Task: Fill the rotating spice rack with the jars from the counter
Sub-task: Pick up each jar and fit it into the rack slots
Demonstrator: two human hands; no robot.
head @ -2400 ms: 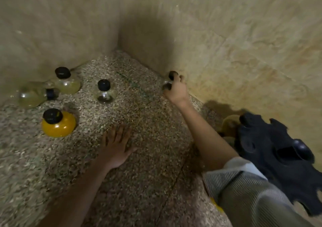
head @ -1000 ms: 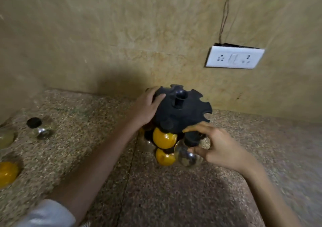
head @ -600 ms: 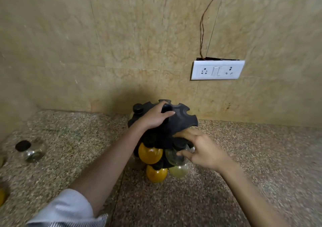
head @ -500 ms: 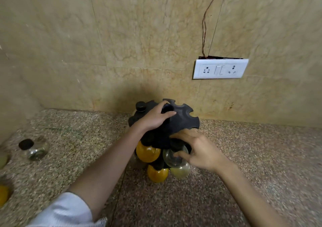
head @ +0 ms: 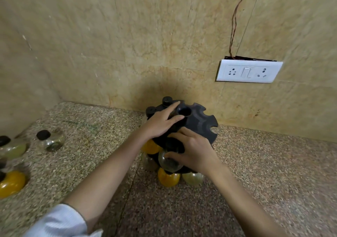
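Note:
A black rotating spice rack [head: 199, 123] stands on the speckled counter [head: 264, 173] against the back wall. My left hand [head: 161, 123] lies on its notched top disc, fingers spread toward the centre hub. My right hand [head: 193, 151] grips a clear round jar [head: 168, 162] pressed into the rack's front, under the top disc. Yellow jars [head: 168, 179] and a pale jar [head: 193, 179] hang in the rack below. Loose jars rest at the left: a clear one [head: 51, 141], a greenish one [head: 11, 148] and a yellow one [head: 11, 183].
A white socket plate [head: 249, 71] with a thin wire above it is fixed to the tiled wall at the right. The side wall closes the corner at the far left. Bare counter stretches to the right of the rack.
My right hand picked up a clear jar from the corner and brought it to the rack. My left hand came off the counter onto the rack's top. The jar now sits deeper under the disc.

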